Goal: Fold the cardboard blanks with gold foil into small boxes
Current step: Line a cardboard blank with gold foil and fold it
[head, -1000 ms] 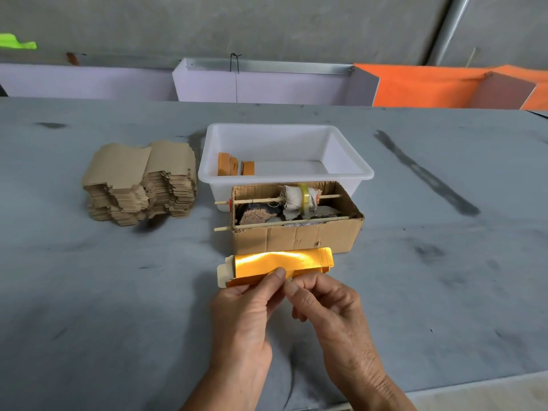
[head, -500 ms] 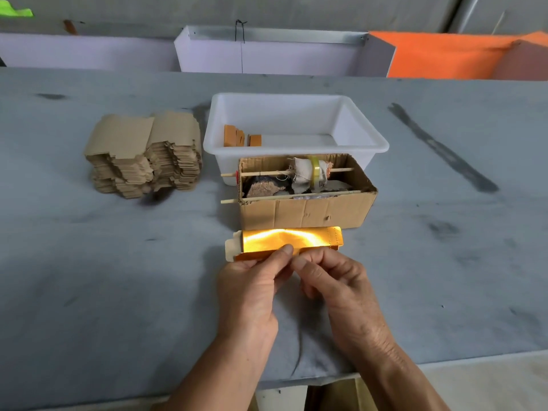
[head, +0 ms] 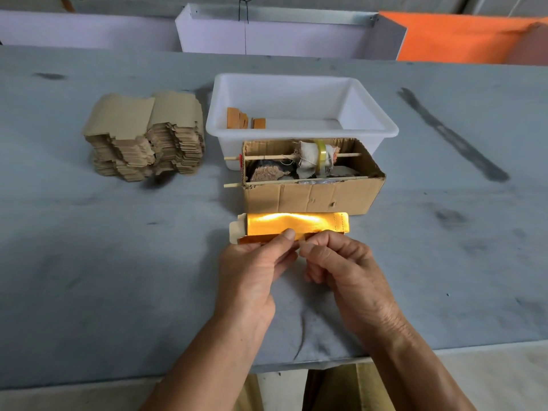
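Two hands of mine in view — left (head: 249,271), right (head: 341,268). One gold blank (head: 293,223) between them. One stack (head: 145,137) of plain blanks, too many to count. One white tub (head: 370,126) — three orange pieces (head: 243,120) inside. One cardboard box (head: 311,197), two sticks (head: 267,157) through it.

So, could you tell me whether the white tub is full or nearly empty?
Nearly empty: the white tub holds only a few small orange pieces at its left end, and the rest of its floor shows bare.
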Demonstrator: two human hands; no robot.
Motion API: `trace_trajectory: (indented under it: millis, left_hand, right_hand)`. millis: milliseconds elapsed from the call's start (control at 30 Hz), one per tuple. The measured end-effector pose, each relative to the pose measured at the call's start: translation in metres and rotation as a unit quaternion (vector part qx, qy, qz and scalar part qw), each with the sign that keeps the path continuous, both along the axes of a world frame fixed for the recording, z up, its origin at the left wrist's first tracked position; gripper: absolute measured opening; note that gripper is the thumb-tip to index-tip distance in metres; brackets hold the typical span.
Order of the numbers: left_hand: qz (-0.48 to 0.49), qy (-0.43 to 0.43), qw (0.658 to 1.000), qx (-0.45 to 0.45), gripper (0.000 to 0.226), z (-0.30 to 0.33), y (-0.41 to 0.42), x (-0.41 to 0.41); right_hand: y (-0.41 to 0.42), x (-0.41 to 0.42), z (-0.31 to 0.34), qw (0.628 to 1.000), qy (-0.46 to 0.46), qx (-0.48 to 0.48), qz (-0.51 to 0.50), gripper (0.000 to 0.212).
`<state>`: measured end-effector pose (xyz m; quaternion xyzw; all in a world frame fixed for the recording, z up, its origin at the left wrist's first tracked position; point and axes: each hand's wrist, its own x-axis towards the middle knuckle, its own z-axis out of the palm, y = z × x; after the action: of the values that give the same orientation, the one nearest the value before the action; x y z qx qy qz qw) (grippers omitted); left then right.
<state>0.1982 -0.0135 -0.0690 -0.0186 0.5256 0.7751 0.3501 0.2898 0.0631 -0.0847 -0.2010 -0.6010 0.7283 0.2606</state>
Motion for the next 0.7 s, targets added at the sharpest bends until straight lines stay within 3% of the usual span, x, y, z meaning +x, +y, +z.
trace_trajectory:
  millis: [500,700]
  left_hand:
    - [0.004,0.006,1.000,0.019,0.008,0.0022,-0.0005,0.0043]
    - [-0.002,0.020,1.000,0.017,0.027,0.0019,0.0006,0.0047]
  right_hand:
    - [-0.0027,-0.0031,0.0015,1.000,-0.008,-0.006,-0.022,0.018]
    - [-0.0043,-0.0045,0.0033,0.999,-0.018,-0.001,-0.036,0.018]
